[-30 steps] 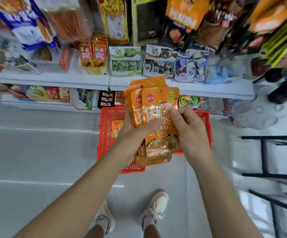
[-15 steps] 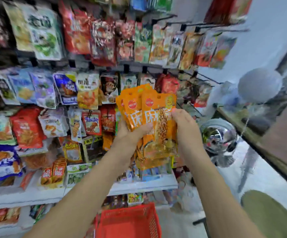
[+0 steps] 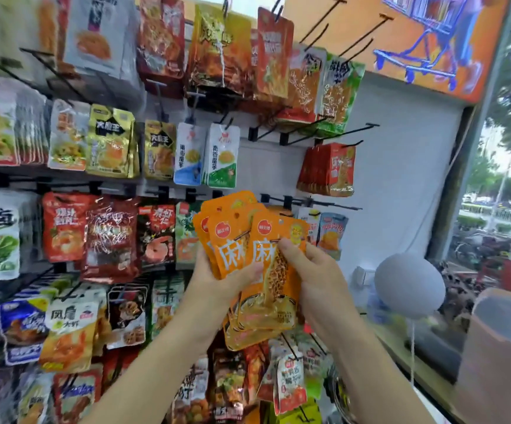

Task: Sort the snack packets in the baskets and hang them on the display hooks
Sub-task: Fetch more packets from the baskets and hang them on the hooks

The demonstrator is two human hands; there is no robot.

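I hold a fanned stack of orange snack packets (image 3: 242, 240) in front of the display wall. My left hand (image 3: 217, 280) grips the stack from the left, thumb across the front. My right hand (image 3: 312, 270) pinches the front packet (image 3: 271, 289) at its right side. Bare black display hooks (image 3: 327, 136) stick out of the white panel just above and right of the stack, and another empty hook row (image 3: 309, 205) runs right behind the packets' tops.
Hanging snack packets (image 3: 110, 142) fill the wall to the left, above and below. Red packets (image 3: 327, 169) hang at right. A grey balloon (image 3: 410, 286) floats at right by a counter. A window (image 3: 505, 179) lies beyond.
My view has swung up from the red basket on the floor to the hook wall. Both hands have kept hold of the orange packets and raised them up to the hooks.
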